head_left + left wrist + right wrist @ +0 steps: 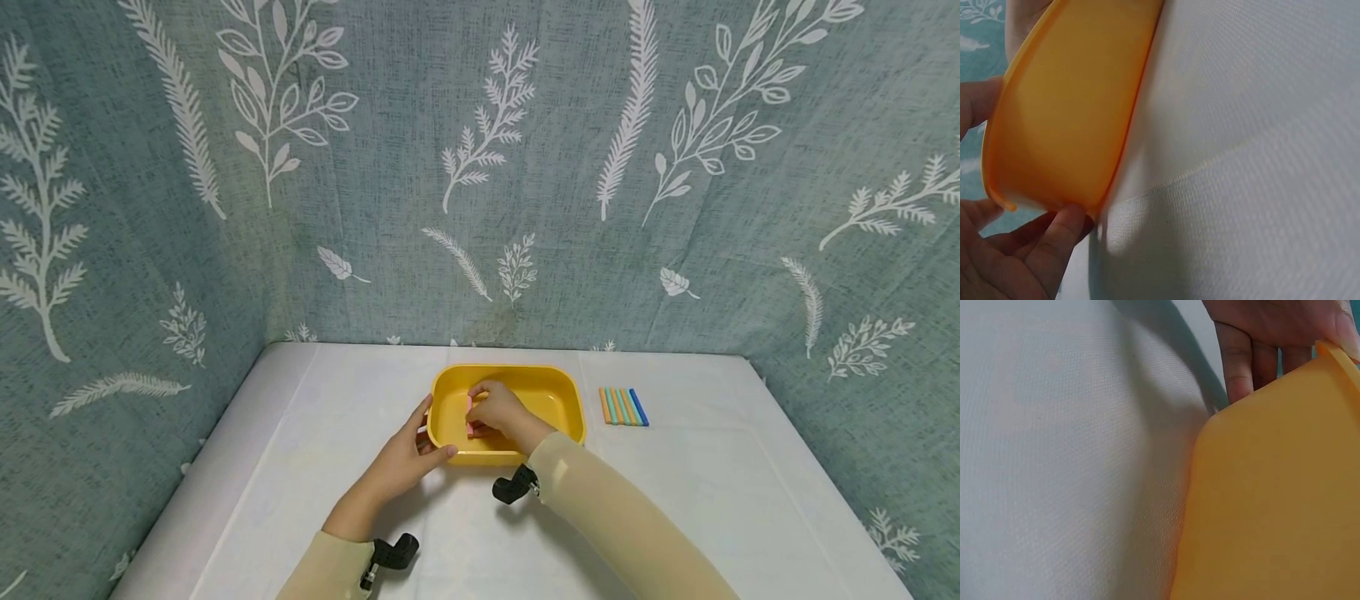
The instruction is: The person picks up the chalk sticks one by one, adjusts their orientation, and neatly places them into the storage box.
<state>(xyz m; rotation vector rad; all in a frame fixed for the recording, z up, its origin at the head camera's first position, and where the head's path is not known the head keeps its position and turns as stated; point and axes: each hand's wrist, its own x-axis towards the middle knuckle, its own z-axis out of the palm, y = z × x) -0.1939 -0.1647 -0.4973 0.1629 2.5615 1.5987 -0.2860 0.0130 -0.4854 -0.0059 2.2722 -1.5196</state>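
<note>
Right hand, in the lower centre of the head view: fingers curled and closed round a small pink piece, held inside the yellow tray near its left wall; the piece is largely covered by the fingers and what it is cannot be told. Left hand: thumb laid over the tray's near-left rim, remaining fingers against the outer left wall, so the tray corner is gripped; in the left wrist view the thumb touches the tray's lower outer edge at the lower left of the frame; the right wrist view shows the same fingers at the upper right behind the tray wall. The tray stands flat on the white table, centre of frame. To its right, just beside it but apart, a row of coloured sticks lies side by side. Patterned teal cloth fills the upper frame.
</note>
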